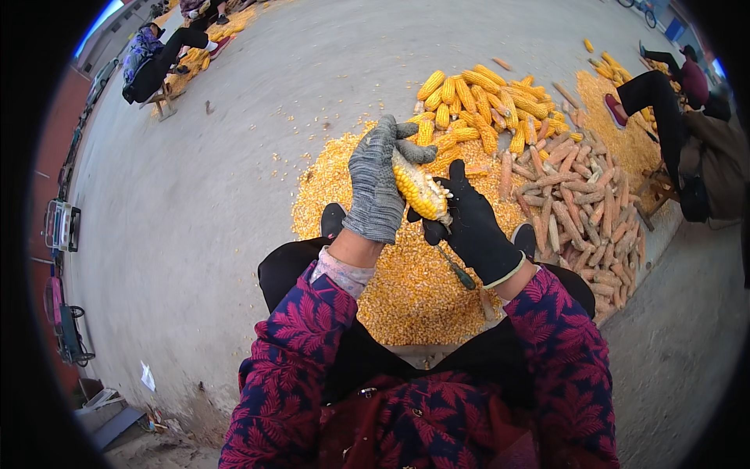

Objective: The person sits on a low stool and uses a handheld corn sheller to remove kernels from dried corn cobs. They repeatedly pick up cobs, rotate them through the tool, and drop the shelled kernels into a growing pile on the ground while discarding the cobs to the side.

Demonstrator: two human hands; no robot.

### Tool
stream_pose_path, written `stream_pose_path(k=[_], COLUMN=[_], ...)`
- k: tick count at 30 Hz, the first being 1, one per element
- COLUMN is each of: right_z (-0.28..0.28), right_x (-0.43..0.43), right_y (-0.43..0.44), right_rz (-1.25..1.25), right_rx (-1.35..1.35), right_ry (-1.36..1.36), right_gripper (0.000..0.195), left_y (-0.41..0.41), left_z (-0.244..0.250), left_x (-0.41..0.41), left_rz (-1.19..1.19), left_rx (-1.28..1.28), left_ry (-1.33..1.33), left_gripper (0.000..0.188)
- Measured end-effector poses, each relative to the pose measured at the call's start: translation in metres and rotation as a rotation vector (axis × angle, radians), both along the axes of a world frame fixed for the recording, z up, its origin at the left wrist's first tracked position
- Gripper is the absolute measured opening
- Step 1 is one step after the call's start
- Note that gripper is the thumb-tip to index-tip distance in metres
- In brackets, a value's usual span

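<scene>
My left hand [381, 176], in a grey knit glove, is closed around the upper end of a partly shelled corn cob [419, 190]. At the cob's lower end is my right hand [477, 225], in a black glove, with fingers against the loosened kernels. Part of the cob is bare and whitish; yellow kernels remain along its side. A screwdriver-like tool with a green handle [464, 277] lies below my right hand on the heap of loose kernels [416, 299]; its tip is hidden.
Unshelled yellow cobs [480, 99] are piled ahead. Bare cobs [586, 205] form a heap at the right. Seated people [691, 140] are at the far right, and another person [152, 64] sits on a stool at the upper left. My shoes flank the kernels.
</scene>
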State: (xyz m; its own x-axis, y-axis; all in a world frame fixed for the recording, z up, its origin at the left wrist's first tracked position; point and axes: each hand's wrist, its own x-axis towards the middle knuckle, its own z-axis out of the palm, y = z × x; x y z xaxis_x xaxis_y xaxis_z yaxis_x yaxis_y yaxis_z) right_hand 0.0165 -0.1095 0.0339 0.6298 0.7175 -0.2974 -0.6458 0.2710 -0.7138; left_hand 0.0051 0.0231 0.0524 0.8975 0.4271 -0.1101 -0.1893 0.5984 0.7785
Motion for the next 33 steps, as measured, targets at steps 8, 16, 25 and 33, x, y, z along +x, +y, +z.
stream_pose_path(k=[8,16,25,33], right_z=[0.01,-0.007,0.008,-0.02], right_x=[-0.009,-0.015,-0.002,-0.004], right_y=[0.0,0.009,0.001,0.003], right_rz=[-0.006,-0.339,-0.038,-0.277], right_rx=[-0.248,-0.319,-0.385,-0.597], right_ry=[-0.353,-0.384,-0.389,-1.165], right_gripper=[0.025,0.028,0.032,0.026], left_y=[0.018,0.012,0.012,0.007], left_z=[-0.016,-0.023,-0.023,-0.031], left_x=[0.0,0.005,0.007,0.006], left_rz=[-0.029,0.041,0.024,-0.065], left_rx=[-0.251,-0.138,-0.157,-0.16], left_ry=[0.077,0.08,0.153,0.233], left_gripper=[0.038,0.037,0.036,0.035])
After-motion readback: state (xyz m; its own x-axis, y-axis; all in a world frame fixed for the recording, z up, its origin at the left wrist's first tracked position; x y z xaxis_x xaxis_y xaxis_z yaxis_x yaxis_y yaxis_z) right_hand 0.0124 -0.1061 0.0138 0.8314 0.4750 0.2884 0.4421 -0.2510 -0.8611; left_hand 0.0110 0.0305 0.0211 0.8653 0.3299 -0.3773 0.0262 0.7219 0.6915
